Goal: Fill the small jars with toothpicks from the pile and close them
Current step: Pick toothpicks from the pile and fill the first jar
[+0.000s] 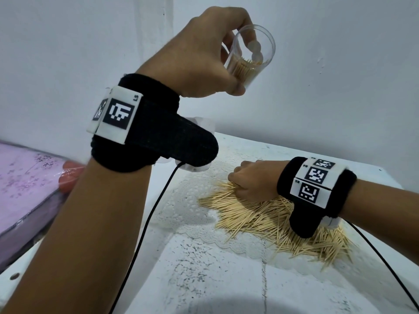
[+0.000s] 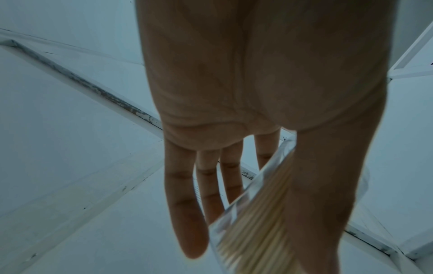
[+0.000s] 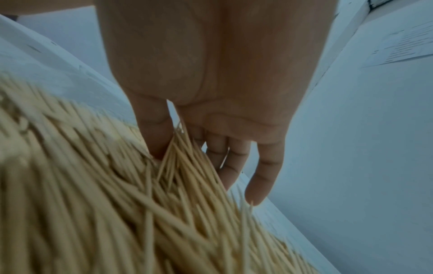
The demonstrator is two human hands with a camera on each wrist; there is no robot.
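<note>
Left hand (image 1: 199, 53) grips a part-filled jar (image 1: 249, 55) aloft; right hand (image 1: 251, 182) fingers pinch toothpicks from the pile (image 1: 283, 225)

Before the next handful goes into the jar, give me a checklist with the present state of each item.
1. Jar held by left hand: ok.
2. Jar mouth open, no lid on: ok.
3. Room left in jar above the toothpicks inside: ok.
4. Right hand on the pile: ok.
5. Toothpicks firmly gathered in right hand: cannot tell; thumb and fingers are only in among them.
6. Lid in sight for closing: not ok, none visible.
</note>
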